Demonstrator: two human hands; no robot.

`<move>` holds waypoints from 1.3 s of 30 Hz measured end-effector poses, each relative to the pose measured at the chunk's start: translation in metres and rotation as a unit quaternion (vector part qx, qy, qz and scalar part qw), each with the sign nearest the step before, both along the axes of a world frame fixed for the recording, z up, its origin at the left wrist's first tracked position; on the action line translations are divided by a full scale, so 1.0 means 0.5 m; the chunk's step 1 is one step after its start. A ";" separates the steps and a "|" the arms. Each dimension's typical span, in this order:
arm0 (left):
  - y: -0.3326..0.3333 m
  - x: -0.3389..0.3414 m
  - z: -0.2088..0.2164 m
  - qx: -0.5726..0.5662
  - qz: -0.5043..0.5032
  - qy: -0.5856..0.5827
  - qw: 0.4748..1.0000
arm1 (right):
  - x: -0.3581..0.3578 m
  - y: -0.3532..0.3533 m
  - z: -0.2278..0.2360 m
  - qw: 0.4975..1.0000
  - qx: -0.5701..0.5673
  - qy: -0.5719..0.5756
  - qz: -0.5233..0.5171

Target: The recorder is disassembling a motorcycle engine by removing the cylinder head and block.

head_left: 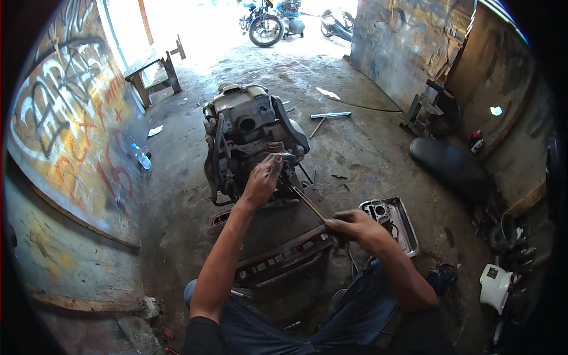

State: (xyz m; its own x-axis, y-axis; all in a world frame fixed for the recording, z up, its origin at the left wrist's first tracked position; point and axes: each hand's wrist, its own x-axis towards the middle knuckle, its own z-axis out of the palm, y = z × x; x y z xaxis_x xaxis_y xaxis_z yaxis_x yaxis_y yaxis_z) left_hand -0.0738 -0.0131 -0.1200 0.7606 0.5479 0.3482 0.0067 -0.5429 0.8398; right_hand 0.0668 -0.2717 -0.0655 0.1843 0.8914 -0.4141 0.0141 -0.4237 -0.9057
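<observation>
A greasy motorcycle engine [248, 103] sits in front of me at the near end of a dark work stand. My left hand [262, 182] is closed at the engine's near side, fingers bent around a small part that they mostly hide. With its fingers wrapped around the near end, my right hand [360, 229] grips a long thin metal bar [312, 205]. From there the bar slants up and left to the engine, just below my left hand. Its far end is hard to make out.
A metal tray [408, 234] with engine parts lies right of my right hand. Beyond it are a black motorcycle seat [445, 163] and a white plastic panel [494, 287]. A slotted crate [284, 260] stands before my knees. A metal tube [330, 115] and a bottle [142, 157] lie on the floor.
</observation>
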 end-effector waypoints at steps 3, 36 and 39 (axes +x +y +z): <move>0.008 -0.025 -0.013 -0.043 -0.004 -0.033 0.999 | 0.044 -0.110 0.058 0.999 0.013 -0.027 -0.046; 0.055 -0.050 -0.082 -0.709 -0.030 -0.191 0.678 | 0.046 0.232 -0.071 0.939 0.094 -0.331 -0.016; 0.060 -0.017 -0.086 -0.702 -0.087 -0.218 0.672 | -0.013 0.338 -0.130 0.900 0.187 -0.393 0.006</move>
State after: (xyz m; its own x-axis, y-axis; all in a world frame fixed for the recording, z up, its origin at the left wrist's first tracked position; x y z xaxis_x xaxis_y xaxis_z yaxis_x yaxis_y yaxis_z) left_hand -0.0825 0.0169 -0.1630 0.8489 0.4856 -0.2089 -0.3675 0.8262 0.4271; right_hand 0.0604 -0.1025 -0.1302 0.2793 0.9450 0.1704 0.7158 -0.0866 -0.6929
